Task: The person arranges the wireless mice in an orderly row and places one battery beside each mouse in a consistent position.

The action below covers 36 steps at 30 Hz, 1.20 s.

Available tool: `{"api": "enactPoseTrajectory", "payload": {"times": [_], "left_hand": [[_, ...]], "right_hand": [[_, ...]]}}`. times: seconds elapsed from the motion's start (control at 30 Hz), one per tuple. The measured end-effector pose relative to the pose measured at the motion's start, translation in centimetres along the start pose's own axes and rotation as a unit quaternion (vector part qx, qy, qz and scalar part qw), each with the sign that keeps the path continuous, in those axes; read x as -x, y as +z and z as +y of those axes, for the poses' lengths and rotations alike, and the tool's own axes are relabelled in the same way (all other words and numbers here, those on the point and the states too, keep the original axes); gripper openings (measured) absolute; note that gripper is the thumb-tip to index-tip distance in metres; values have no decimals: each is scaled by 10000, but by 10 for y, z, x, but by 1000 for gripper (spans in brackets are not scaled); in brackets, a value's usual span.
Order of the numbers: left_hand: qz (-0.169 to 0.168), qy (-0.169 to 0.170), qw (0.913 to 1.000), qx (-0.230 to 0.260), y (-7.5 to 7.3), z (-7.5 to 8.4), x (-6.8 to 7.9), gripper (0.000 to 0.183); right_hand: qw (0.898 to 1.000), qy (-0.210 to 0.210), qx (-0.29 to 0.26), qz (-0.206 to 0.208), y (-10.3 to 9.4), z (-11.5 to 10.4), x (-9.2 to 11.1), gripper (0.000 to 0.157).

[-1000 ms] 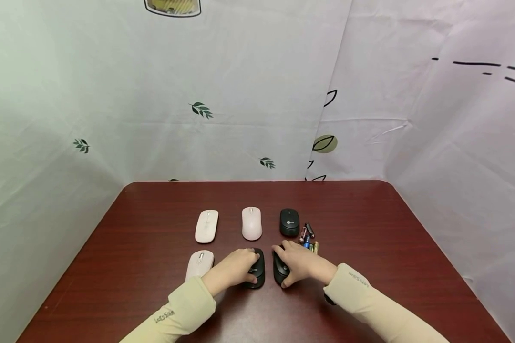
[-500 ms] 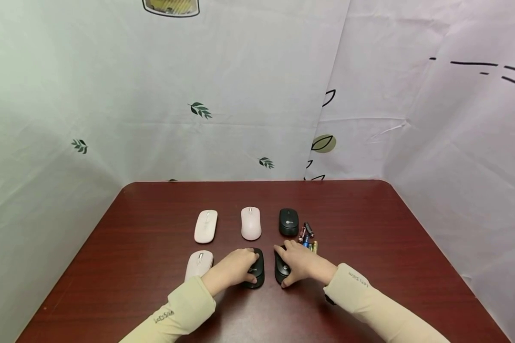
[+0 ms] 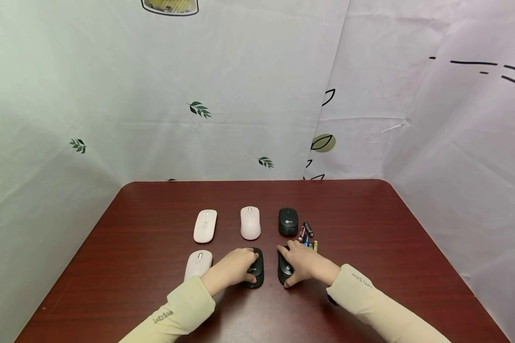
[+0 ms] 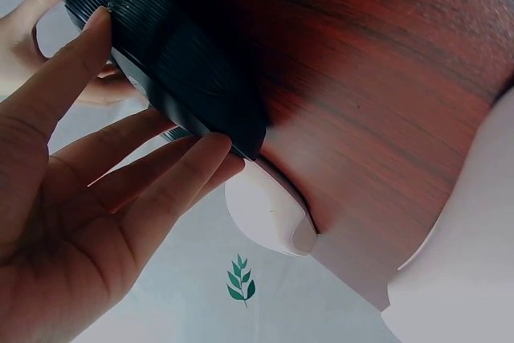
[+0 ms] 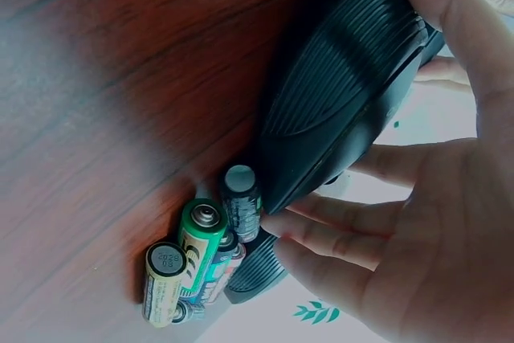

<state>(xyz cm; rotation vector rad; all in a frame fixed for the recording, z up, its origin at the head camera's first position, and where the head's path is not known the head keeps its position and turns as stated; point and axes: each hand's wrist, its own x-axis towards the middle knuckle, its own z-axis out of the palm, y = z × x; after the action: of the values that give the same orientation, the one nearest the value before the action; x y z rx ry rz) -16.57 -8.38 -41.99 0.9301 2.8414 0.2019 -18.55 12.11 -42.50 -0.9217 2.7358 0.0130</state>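
In the head view my left hand (image 3: pixel 231 267) grips a black computer mouse (image 3: pixel 258 267) on the table, thumb at its near end and fingers at its far end. To its right, my right hand (image 3: pixel 305 262) holds another black mouse (image 3: pixel 284 270) the same way. A narrow gap separates these two mice. The left wrist view shows the ribbed side of the left mouse (image 4: pixel 185 54) between thumb and fingertips. Several loose batteries (image 5: pixel 205 230) lie close to the right fingertips, beside the right-hand mouse (image 5: pixel 345 62) in the right wrist view.
Behind the hands stand a white mouse (image 3: pixel 205 226), a pale pink mouse (image 3: pixel 251 223) and a black mouse (image 3: pixel 288 222) in a row. Another pale mouse (image 3: pixel 199 263) sits left of my left hand, partly covered by it. A printed cloth (image 3: pixel 223 143) hangs behind the brown table (image 3: pixel 347 205).
My right hand has slid slightly to the right with its mouse, widening the gap between the two held mice. My left hand keeps its place.
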Motion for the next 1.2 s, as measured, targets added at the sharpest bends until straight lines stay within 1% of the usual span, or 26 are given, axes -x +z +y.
{"api": "enactPoseTrajectory", "payload": {"times": [0.17, 0.43, 0.6, 0.7, 0.8, 0.9, 0.97, 1.07, 1.1, 1.2], "left_hand": [[-49, -26, 10000, -29, -1, 0, -1, 51], [34, 149, 9998, -108, 0, -2, -2, 44], [40, 146, 9999, -56, 0, -2, -2, 40], [52, 133, 9999, -19, -1, -1, -2, 38], [48, 129, 9999, -36, -1, -1, -3, 36], [41, 123, 9999, -56, -1, -1, -3, 35], [37, 131, 9999, -74, 0, 0, -3, 36], [37, 140, 9999, -34, 0, 0, -4, 37], [31, 140, 9999, -25, 0, -1, -4, 37], [46, 135, 9999, 1, 0, -1, -4, 36]], "right_hand": [[10000, 63, -17, -20, -1, -1, 3, 90], [9999, -104, 41, 117, 2, 0, 4, 90], [9999, -80, 21, 97, 1, -1, 5, 91], [9998, -31, -185, 31, 1, 1, 6, 92], [9981, -52, -610, 12, 0, 5, 8, 91], [9947, -188, -1006, 68, -5, 13, 13, 86], [9916, -214, -1264, 143, -9, 21, 17, 81], [9905, -84, -1342, 278, -16, 35, 24, 72], [9898, 53, -1396, 289, -18, 39, 26, 68], [9917, 510, -1150, 258, -22, 53, 32, 59]]}}
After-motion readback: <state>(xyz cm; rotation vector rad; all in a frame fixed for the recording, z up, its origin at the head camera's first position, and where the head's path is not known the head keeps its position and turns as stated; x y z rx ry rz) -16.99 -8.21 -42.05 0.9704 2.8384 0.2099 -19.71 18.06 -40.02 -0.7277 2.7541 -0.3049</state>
